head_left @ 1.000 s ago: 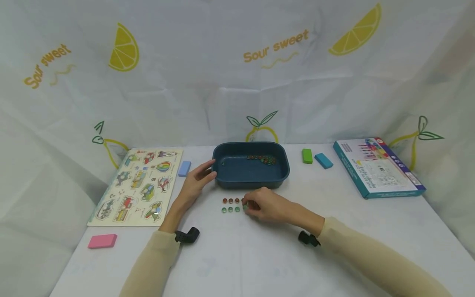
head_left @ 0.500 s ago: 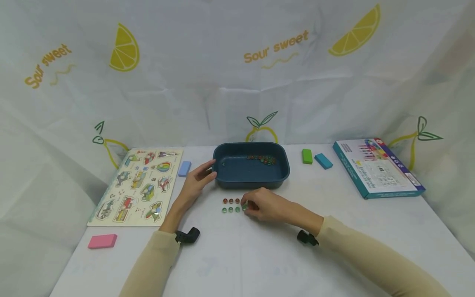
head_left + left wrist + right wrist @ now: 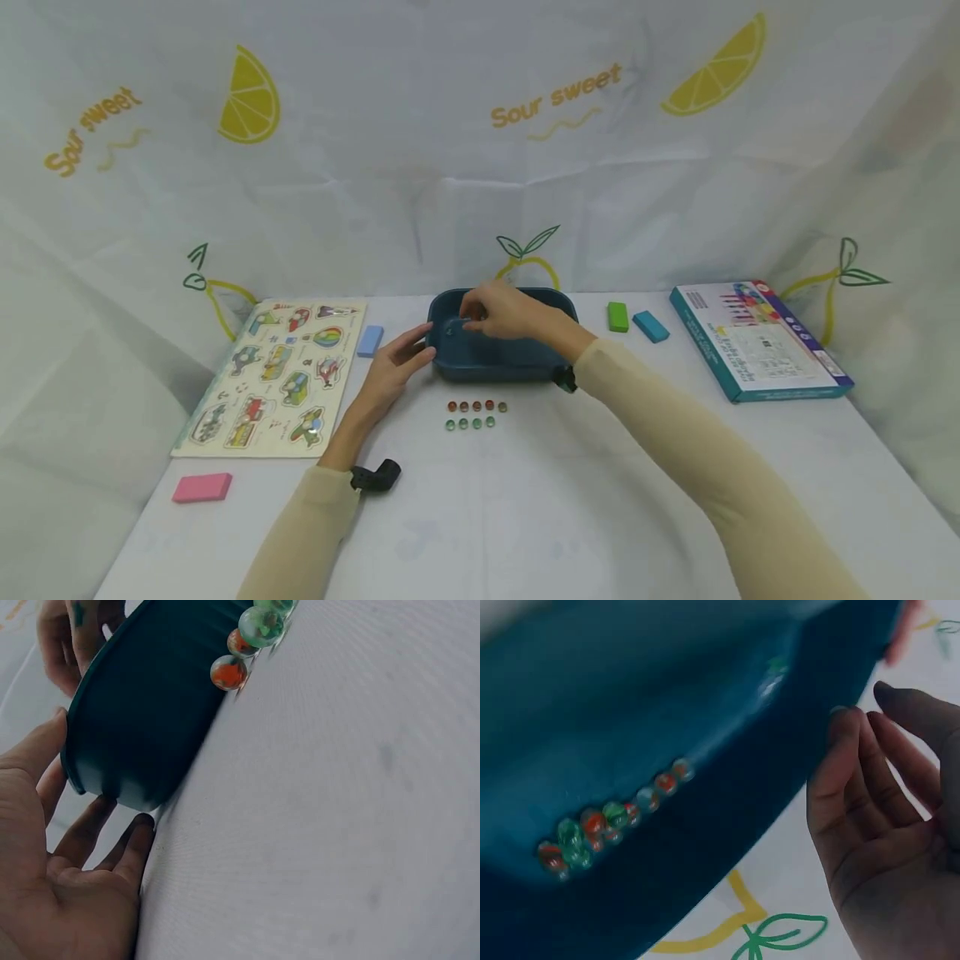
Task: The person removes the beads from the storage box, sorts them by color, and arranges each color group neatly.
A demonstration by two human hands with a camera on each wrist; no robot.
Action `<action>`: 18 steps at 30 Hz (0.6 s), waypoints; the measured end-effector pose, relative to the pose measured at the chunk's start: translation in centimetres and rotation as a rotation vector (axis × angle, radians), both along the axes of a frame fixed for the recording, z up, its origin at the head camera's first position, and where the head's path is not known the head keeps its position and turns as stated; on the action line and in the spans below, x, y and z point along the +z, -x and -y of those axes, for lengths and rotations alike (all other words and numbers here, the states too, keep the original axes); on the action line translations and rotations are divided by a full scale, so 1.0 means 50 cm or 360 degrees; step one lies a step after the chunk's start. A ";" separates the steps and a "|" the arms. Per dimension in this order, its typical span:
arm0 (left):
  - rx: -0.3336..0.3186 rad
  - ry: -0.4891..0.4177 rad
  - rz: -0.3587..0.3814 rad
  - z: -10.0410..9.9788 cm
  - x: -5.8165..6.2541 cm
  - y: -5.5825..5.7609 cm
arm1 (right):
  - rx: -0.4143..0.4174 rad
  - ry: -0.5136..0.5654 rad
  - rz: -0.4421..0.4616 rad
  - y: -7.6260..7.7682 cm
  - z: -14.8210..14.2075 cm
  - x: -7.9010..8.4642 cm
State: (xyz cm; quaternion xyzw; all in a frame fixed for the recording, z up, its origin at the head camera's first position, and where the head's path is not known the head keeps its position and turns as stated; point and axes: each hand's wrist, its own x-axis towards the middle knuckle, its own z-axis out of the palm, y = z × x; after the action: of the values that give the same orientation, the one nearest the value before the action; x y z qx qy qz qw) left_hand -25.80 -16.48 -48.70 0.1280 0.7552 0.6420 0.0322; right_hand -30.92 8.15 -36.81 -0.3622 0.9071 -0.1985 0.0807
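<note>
A dark blue plastic basin (image 3: 504, 367) stands at the back middle of the table. My left hand (image 3: 393, 362) rests against its left end, thumb (image 3: 46, 742) by the rim and fingers loosely extended along the outer wall. Above the basin, my right hand (image 3: 504, 310) reaches in from the right with its fingers bent, thumb apart and nothing visible between them. One green marble (image 3: 450, 332) lies near the basin's left end. Several orange and green marbles (image 3: 592, 825) are gathered along one inner side. In front of the basin are a row of orange marbles (image 3: 477, 407), ending in a greenish one (image 3: 502, 407), and a row of green marbles (image 3: 477, 423).
A picture puzzle board (image 3: 281, 379) lies at left, with a light blue block (image 3: 370, 341) beside it and a pink block (image 3: 202, 487) nearer. To the right are a green block (image 3: 617, 317), a blue block (image 3: 650, 326) and a flat printed box (image 3: 780, 346).
My right hand has left the end of the marble rows and moved up and back over the basin. Marbles it covered now show at the right end of the rows. The left hand stays put.
</note>
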 end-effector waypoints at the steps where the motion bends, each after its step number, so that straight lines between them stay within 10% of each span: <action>1: -0.0003 -0.0006 0.0002 0.000 0.001 0.000 | -0.0002 -0.0050 0.0014 0.018 0.010 -0.001; 7: -0.0020 -0.0046 -0.0001 0.001 0.003 0.000 | 0.0027 -0.0352 -0.0045 0.076 0.061 -0.021; 18: -0.0022 -0.0050 -0.0041 0.003 -0.003 0.004 | 0.0024 -0.0504 -0.0003 0.084 0.098 -0.042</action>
State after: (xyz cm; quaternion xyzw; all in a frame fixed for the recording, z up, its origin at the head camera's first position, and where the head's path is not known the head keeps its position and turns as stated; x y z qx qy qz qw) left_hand -26.01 -16.61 -48.87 0.1420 0.7445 0.6519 0.0248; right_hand -35.12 3.26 -38.91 -0.3519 0.9244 -0.0519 0.1375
